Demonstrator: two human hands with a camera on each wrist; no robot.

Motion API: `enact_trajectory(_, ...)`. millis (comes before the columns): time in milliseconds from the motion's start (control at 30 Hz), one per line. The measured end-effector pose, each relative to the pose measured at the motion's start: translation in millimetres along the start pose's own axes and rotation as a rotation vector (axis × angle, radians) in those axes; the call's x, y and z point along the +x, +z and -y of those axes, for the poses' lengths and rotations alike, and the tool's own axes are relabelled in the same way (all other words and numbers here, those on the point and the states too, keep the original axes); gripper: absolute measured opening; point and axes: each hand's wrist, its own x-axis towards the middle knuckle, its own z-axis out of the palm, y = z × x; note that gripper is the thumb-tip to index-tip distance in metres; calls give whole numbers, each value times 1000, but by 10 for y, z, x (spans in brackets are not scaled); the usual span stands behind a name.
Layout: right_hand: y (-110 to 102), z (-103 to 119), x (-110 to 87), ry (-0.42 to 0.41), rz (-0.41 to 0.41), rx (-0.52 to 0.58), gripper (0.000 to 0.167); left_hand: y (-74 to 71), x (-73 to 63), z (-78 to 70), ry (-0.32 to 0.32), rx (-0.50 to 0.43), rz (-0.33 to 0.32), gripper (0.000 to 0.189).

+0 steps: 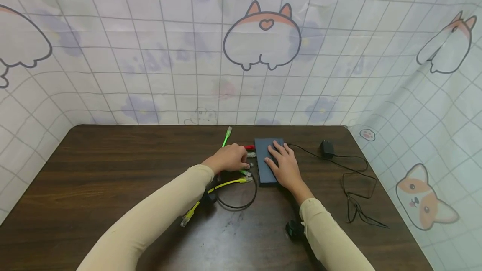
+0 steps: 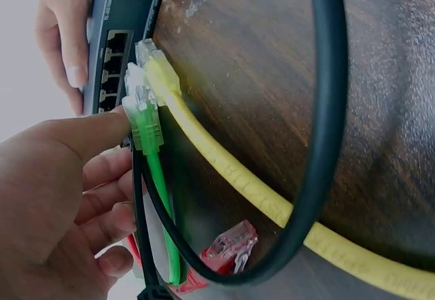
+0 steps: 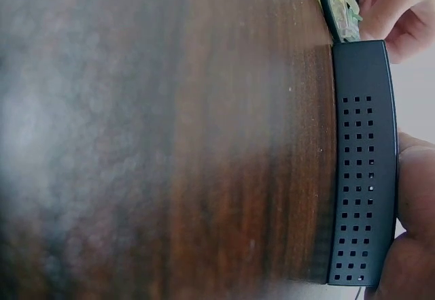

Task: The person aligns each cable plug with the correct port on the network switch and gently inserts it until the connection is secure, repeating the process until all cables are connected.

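A dark blue-grey network switch (image 1: 266, 166) lies on the table, its row of ports (image 2: 112, 72) facing the left hand. My right hand (image 1: 285, 166) rests on its top with spread fingers. Beside the ports, my left hand (image 1: 230, 158) has curled fingers and pinches a network cable plug between thumb and index finger; which cable it belongs to is partly hidden. Close by lie a green cable's plug (image 2: 145, 126), a yellow cable's plug (image 2: 160, 75) and a black cable (image 2: 329, 96). A red plug (image 1: 249, 147) and a pale grey plug (image 1: 251, 154) are at the switch's port side.
A black power adapter (image 1: 326, 149) with a tangled thin cord (image 1: 355, 208) lies right of the switch. The yellow cable's other end (image 1: 185, 221) lies toward the front of the brown table (image 1: 113, 179). A patterned curtain (image 1: 173, 53) hangs behind it.
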Motion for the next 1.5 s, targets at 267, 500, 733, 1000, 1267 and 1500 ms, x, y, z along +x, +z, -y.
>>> enact_trajectory(267,7,1,11,-4,0,-6,50,57,6,-26,66,68,-62,25)
enact_trajectory(500,-9,8,10,-1,-1,-5,50,77,13,-20,134,139,-150,23)
enact_trajectory(733,-7,2,5,1,-1,-2,50,75,40,-16,164,128,-134,15)
enact_trajectory(1000,-1,-4,7,1,-6,-9,50,76,46,-14,169,115,-113,7)
enact_trajectory(1267,-4,-1,6,-4,-6,-8,49,73,23,-31,199,193,-125,9)
enact_trajectory(1500,-5,0,14,-1,7,-9,51,106,25,-24,172,176,-109,13)
